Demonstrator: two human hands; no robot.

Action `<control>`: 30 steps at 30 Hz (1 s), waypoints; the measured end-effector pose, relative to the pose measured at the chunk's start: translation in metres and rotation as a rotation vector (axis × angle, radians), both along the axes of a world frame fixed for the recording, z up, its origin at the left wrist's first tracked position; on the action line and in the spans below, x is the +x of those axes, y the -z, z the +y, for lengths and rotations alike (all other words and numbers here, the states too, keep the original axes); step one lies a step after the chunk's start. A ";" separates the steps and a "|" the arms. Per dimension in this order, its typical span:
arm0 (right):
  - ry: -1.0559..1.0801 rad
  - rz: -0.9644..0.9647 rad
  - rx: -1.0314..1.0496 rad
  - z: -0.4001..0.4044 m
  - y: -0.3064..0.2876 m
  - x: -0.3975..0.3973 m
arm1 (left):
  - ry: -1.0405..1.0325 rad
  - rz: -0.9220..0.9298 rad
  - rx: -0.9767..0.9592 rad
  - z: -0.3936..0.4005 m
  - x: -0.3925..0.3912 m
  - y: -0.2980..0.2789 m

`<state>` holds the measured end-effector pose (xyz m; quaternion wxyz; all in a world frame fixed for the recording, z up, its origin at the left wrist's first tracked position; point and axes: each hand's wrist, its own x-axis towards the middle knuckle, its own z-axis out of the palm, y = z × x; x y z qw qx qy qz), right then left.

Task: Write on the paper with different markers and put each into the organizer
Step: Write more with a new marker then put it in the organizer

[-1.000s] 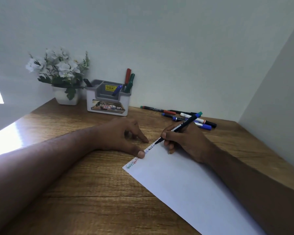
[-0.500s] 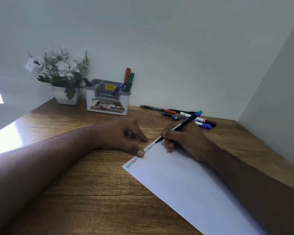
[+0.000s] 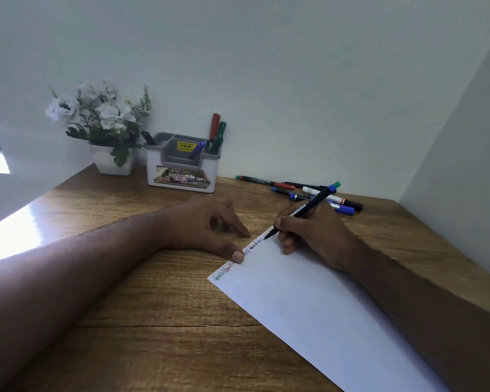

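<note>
A black marker (image 3: 300, 212) is pinched by the curled fingers of the right hand (image 3: 314, 233), its tip on the paper (image 3: 309, 301). The paper's edge is pressed by the left hand (image 3: 207, 224), thumb extended. The organizer (image 3: 181, 165) stands behind, near the wall.

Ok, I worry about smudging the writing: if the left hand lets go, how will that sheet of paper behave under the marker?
The paper looks thin and light, so it would probably slide on the glossy wooden desk. The left hand pins only its corner, so the far end may pivot. Lifted, it would likely flop.
</note>
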<state>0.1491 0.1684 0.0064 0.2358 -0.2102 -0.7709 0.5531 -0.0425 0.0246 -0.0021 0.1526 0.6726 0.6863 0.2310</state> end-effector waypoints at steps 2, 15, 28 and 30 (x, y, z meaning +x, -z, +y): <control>0.003 0.000 -0.003 0.000 0.000 -0.001 | 0.001 -0.001 -0.002 0.000 0.000 0.000; -0.059 0.001 0.062 -0.002 0.004 0.000 | 0.001 -0.012 -0.016 0.001 0.002 -0.002; 0.009 0.034 0.066 0.002 0.007 -0.002 | 0.000 0.002 -0.040 0.000 0.004 -0.005; 0.001 0.035 0.067 0.002 0.006 -0.001 | 0.001 -0.002 -0.038 -0.001 0.004 -0.005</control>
